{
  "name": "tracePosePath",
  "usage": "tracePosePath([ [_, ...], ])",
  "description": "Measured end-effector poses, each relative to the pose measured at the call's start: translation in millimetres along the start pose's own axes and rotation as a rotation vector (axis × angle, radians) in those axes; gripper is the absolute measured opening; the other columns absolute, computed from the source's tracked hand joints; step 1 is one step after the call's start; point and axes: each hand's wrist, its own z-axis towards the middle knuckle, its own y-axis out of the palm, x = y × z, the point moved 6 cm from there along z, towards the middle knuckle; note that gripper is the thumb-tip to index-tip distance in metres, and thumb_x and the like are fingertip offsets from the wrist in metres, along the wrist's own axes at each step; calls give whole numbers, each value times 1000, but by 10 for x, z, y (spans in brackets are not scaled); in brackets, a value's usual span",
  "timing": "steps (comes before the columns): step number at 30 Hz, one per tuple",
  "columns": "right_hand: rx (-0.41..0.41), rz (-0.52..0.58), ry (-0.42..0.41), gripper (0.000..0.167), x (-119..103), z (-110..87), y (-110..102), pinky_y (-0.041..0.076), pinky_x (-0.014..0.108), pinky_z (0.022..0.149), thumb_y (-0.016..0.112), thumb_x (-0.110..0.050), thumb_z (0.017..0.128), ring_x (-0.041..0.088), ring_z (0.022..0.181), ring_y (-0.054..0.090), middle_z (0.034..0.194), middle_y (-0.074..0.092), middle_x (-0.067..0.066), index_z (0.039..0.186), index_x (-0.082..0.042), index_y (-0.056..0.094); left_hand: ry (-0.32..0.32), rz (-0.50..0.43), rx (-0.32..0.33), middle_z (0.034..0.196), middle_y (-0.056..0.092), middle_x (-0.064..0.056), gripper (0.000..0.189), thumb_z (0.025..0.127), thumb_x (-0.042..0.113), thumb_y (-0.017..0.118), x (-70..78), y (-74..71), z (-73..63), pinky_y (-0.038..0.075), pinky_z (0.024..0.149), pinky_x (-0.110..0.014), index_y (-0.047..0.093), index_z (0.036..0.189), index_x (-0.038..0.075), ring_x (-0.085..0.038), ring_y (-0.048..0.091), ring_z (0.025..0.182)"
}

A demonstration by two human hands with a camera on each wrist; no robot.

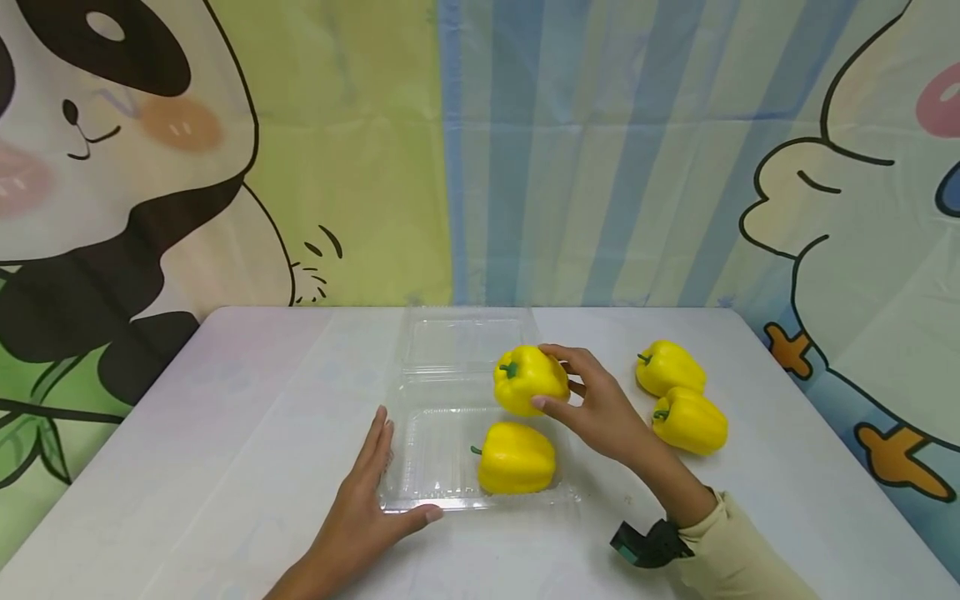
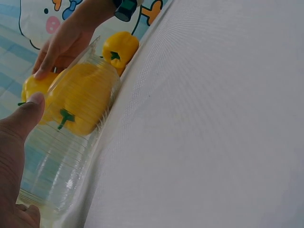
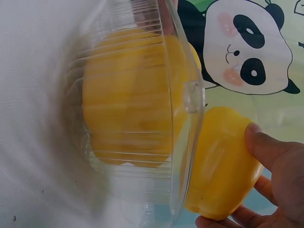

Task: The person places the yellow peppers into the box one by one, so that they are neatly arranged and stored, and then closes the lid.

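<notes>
A clear plastic clamshell container lies on the table, its lid folded back toward the wall. One yellow bell pepper sits in the front right of its base, green stem pointing left. My right hand grips a second yellow bell pepper between thumb and fingers, over the right back part of the base. My left hand rests against the container's front left corner, fingers straight along the left side and thumb near the front rim. The left wrist view shows the left thumb beside the clear wall.
Two more yellow bell peppers, one farther back and one nearer, lie together right of the container. A white cloth covers the table. Behind it hangs a printed curtain with cartoon animals.
</notes>
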Motion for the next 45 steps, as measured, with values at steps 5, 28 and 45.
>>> tracePosePath([
  [5, 3, -16, -19, 65, -49, 45, 46, 43, 51, 101, 76, -22, 86, 31, 124, 46, 137, 44, 9, 143, -15, 44, -6, 15, 5, 162, 0, 10, 122, 66, 55, 84, -3, -22, -5, 14, 104, -9, 19, 153, -2, -27, 18, 145],
  [28, -5, -47, 1, 63, -24, 126, 273, 44, 51, 100, 77, -21, 86, 26, 127, 45, 138, 44, 8, 141, -16, 47, -2, -7, 0, 162, 0, 11, 123, 66, 55, 84, -8, -11, 4, 14, 104, -9, 19, 153, -1, -26, 17, 145],
  [45, -1, -111, -31, 64, 5, 80, 332, 48, 44, 96, 79, -20, 84, 23, 115, 51, 135, 48, 8, 140, -14, 48, -28, 20, -3, 162, -1, 12, 124, 65, 55, 85, -12, -1, 14, 27, 109, -46, 19, 153, -1, -25, 17, 145],
])
